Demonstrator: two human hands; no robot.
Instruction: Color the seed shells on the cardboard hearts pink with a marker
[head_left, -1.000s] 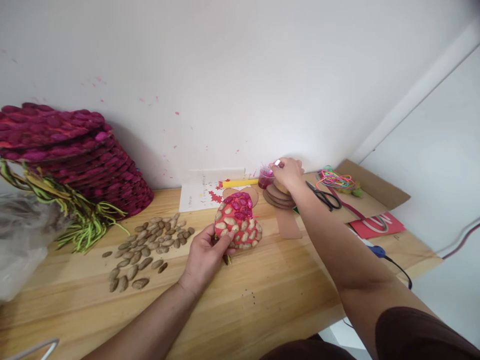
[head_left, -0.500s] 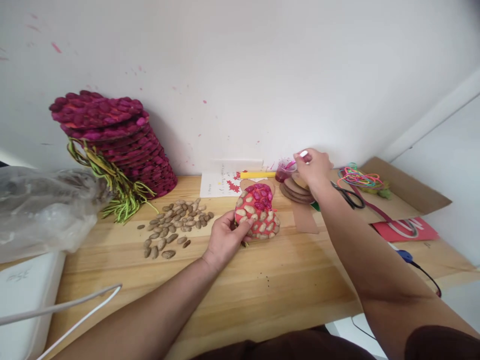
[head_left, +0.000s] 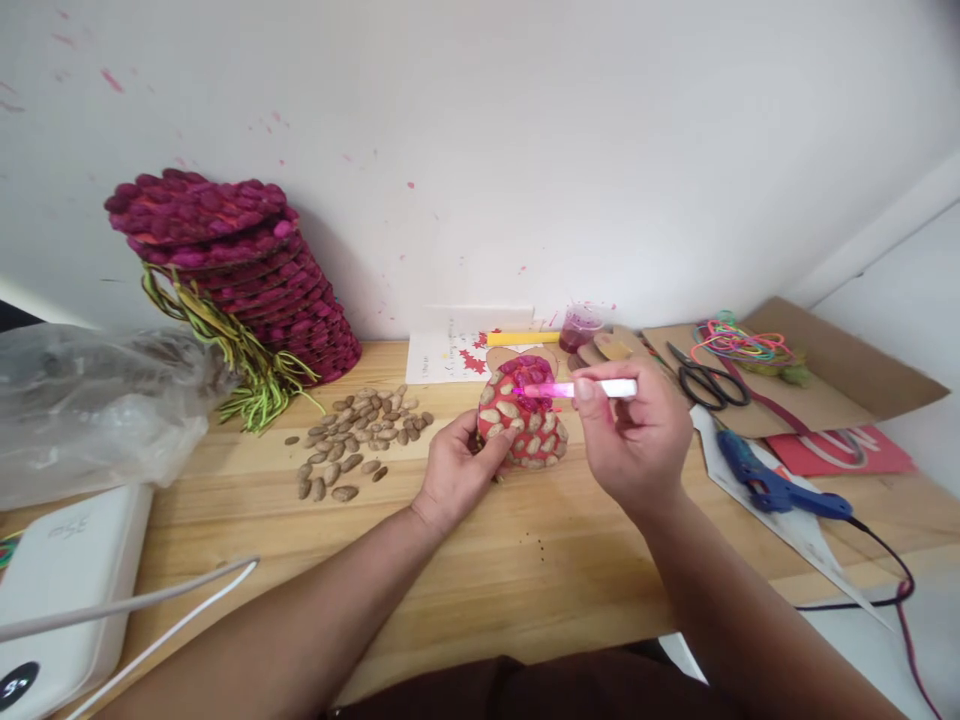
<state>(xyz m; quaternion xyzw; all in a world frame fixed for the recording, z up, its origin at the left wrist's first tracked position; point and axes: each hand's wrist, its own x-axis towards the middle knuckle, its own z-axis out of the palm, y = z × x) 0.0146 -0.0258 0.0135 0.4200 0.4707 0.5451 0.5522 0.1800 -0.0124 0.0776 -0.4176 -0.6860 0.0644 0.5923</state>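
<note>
My left hand [head_left: 463, 462] pinches the lower left edge of a red piece covered with peanut shells [head_left: 523, 425], held just above the wooden table. Its upper shells are wet magenta, while the lower ones are plain tan. In my right hand [head_left: 637, 435] is a white-handled brush [head_left: 607, 388], whose pink-stained end touches the magenta shells. Behind the hands, against the wall, stands a clear cup of dark pink liquid [head_left: 580, 328]. Loose peanuts [head_left: 360, 430] lie left of my left hand.
A tall stack of magenta shell-covered discs [head_left: 247, 270] with green strings leans at the left, near a plastic bag [head_left: 90, 410] and white power bank [head_left: 82, 580]. Scissors [head_left: 709, 380], cardboard [head_left: 862, 385] and a blue glue gun [head_left: 780, 490] with its cord lie at the right.
My right hand has moved from the cup down and toward me, bringing the brush onto the shell-covered piece. The scissors and glue gun are now more exposed. My left hand keeps its hold.
</note>
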